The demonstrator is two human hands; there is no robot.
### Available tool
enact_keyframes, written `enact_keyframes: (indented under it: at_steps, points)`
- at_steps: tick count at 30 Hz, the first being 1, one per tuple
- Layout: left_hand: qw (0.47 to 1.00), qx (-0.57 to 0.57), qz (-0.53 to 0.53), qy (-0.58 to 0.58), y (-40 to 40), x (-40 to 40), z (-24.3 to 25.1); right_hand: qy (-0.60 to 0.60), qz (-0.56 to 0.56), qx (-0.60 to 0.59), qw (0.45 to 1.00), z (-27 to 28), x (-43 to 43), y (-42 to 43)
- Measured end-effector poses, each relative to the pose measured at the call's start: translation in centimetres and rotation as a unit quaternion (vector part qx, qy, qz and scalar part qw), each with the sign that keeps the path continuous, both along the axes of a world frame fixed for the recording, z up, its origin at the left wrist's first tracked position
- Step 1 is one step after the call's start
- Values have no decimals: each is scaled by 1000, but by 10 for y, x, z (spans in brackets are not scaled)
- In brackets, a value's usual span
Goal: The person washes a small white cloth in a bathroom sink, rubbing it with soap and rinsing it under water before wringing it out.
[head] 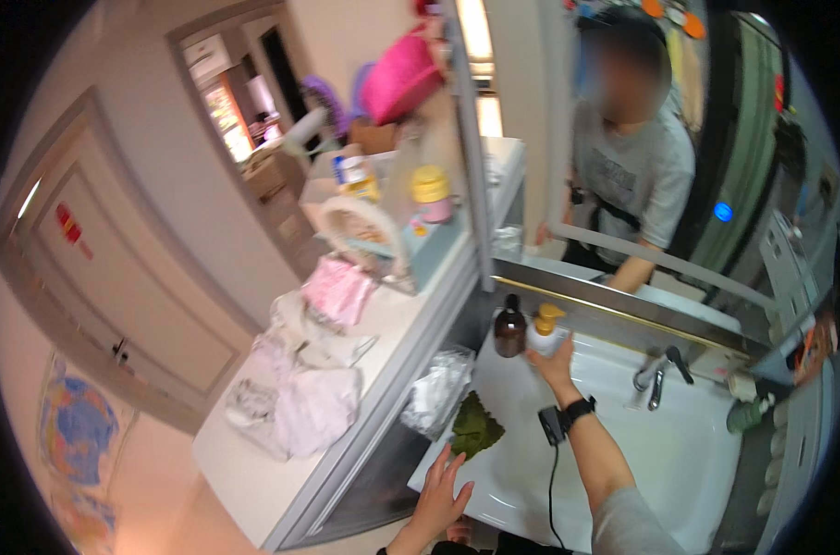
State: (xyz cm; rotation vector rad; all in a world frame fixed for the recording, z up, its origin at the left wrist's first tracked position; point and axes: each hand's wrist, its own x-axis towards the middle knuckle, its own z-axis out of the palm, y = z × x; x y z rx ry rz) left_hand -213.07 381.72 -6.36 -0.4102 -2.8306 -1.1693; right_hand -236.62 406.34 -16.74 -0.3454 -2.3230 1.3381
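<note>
My right hand (556, 362) is around the lower part of a white pump bottle (544, 340) with a yellow pump head, at the back left of a white washbasin (659, 472). Just left of it stands a dark brown pump bottle (510, 329). A crumpled dark green cloth (476, 428) lies on the basin's left rim. My left hand (439, 494), fingers spread, is at the near edge of that cloth; whether the fingertips touch it I cannot tell. A black device (552, 424) with a cable is strapped at my right wrist.
A chrome faucet (659, 378) rises at the basin's back right, near a green bottle (747, 414). Clear plastic packaging (439, 392) sits against the left rim. Beyond is a white counter (253, 485) with pale clothes (302, 395). A mirror (628, 187) stands behind the basin.
</note>
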Motion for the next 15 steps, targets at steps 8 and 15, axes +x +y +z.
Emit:
enact_keyframes:
  at_steps: [8, 15]
  points:
    - [994, 26, 19, 101, -54, 16, 144, 118, 162, -146, 969, 115, 98, -86]
    - [926, -231, 213, 208, -108, 19, 167, 145, 429, -17, 892, 217, 141, -173]
